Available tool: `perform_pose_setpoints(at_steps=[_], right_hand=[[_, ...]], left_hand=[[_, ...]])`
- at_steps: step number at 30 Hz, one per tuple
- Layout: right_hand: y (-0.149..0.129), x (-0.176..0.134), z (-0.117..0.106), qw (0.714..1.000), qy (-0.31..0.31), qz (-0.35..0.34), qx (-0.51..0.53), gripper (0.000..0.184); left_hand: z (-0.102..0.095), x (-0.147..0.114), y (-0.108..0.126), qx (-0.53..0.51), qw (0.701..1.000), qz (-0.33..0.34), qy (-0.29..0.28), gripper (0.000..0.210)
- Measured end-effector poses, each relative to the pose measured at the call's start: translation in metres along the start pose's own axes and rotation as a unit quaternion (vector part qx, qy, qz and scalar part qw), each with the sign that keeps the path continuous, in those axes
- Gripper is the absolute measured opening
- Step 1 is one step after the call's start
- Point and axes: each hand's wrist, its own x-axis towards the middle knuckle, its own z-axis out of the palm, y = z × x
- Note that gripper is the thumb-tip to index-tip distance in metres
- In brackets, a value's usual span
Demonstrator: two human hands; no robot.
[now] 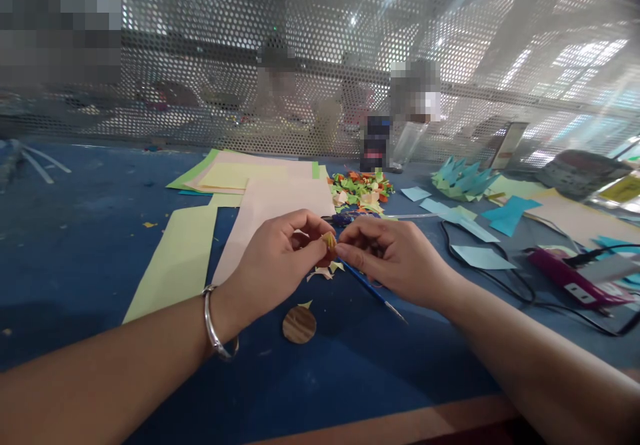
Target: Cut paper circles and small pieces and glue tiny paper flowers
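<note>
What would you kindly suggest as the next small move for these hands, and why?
I would probably let the right hand gently press the crease of the small yellow piece while the left hand steadies it. Both hands' fingers meet at it, and its surface looks folded, though they partly cover it.

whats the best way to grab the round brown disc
Probably pinch the round brown disc by its left and right rim, coming from the near side: it seems to lie flat on the blue table, with a pale paper scrap at its far edge.
</note>
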Motion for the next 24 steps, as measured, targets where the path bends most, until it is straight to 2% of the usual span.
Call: perform_pose_setpoints(at_steps=[7,14,19,24], right_hand=[[-0.0002,-0.0016,-0.0018,0.998,0.021,-0.027,-0.052,0.017],[-0.0009,-0.0013,-0.0059,0.993,0.055,-0.045,-0.094,0.011],[0.0005,-0.0012,-0.0066,0.994,0.050,-0.058,-0.084,0.011],[0.0017,-0.0003,-0.0062,0.996,0.041,-0.040,-0.073,0.012]], left_hand=[[0.0016,-0.0011,0.0058,-0.039,0.999,-0.020,-0.009,0.015],[-0.0014,-0.0015,0.0076,-0.083,0.995,-0.033,-0.045,0.018],[-0.0030,0.0000,0.0060,-0.084,0.994,-0.020,-0.066,0.023],[-0.0035,0.0004,0.0050,-0.081,0.995,0.000,-0.057,0.033]])
